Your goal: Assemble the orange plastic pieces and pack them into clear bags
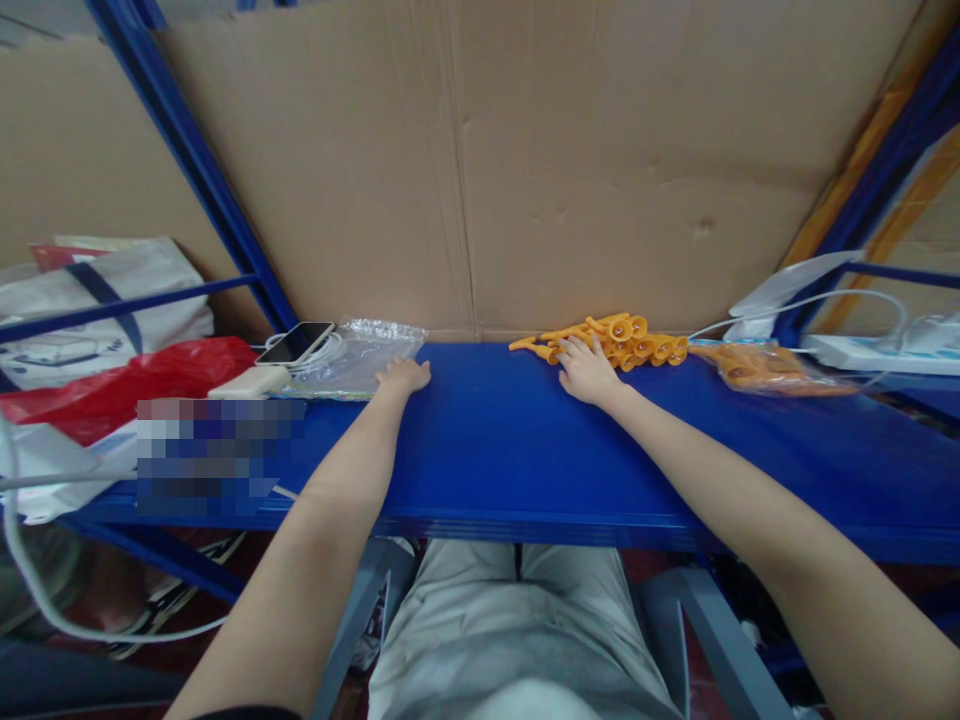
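Observation:
My right hand (589,372) lies on a pile of orange plastic pieces (628,340) with flared, trumpet-like ends and thin curved stems. Its fingers are spread over the pile's left part and do not close round a piece. To the left, my left hand (405,377) rests palm down at the right edge of a stack of clear plastic bags (360,350), fingers reaching over the film and thumb apart. Right of the pile lies a clear bag with more orange pieces (772,368) inside.
The blue tabletop (495,440) backs onto a cardboard wall (525,180). A phone (298,343), a coiled white cable (319,352), a red plastic bag (180,370) and a cloth bag (105,310) lie left. A white power strip (885,353) sits right, between blue posts.

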{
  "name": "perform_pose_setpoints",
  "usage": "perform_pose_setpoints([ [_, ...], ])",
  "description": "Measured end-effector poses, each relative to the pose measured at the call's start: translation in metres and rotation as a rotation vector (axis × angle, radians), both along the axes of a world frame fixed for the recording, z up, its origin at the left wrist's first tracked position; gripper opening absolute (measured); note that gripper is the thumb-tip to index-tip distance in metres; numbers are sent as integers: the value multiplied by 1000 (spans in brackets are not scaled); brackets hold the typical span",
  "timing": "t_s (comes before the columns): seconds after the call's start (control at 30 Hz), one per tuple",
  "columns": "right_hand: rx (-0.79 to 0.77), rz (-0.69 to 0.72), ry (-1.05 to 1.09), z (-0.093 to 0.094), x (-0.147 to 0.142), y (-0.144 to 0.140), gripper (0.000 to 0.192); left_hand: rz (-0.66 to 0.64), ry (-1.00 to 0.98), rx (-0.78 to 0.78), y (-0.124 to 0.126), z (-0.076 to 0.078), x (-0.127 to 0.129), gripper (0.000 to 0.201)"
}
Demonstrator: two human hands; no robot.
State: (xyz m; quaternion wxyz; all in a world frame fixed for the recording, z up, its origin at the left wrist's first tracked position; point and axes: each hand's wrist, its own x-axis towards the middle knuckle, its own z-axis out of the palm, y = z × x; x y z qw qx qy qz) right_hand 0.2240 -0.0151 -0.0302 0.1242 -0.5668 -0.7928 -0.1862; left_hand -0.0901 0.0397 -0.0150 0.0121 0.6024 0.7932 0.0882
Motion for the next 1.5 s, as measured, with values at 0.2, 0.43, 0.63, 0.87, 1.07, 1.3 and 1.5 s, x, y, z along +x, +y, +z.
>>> perform_pose_setpoints([
  [0.2, -35, -48, -31, 2, -3, -2, 51, -7, 58, -16, 1, 0, 1, 60],
  [0.43, -41, -82, -32, 2, -5, -2, 51, -126, 172, 219, -7, 9, 13, 48],
  [0.63, -18, -5, 11, 3, -5, -3, 56, -454, 282, 385, -20, 26, 32, 42],
  [0.87, -77, 29, 33, 0, 0, 4, 57, -808, 187, 428, -18, 16, 42, 54],
  [1.07, -62, 52, 85, -1, 0, 6, 53, -828, 244, 268, -16, 13, 48, 49],
  [1.3, -67, 49, 102, 0, -2, 4, 52, -631, 276, 99, -12, 9, 40, 38],
  [1.5, -83, 37, 79, 3, -3, 0, 56, -279, 257, 106, -17, 12, 37, 40],
])
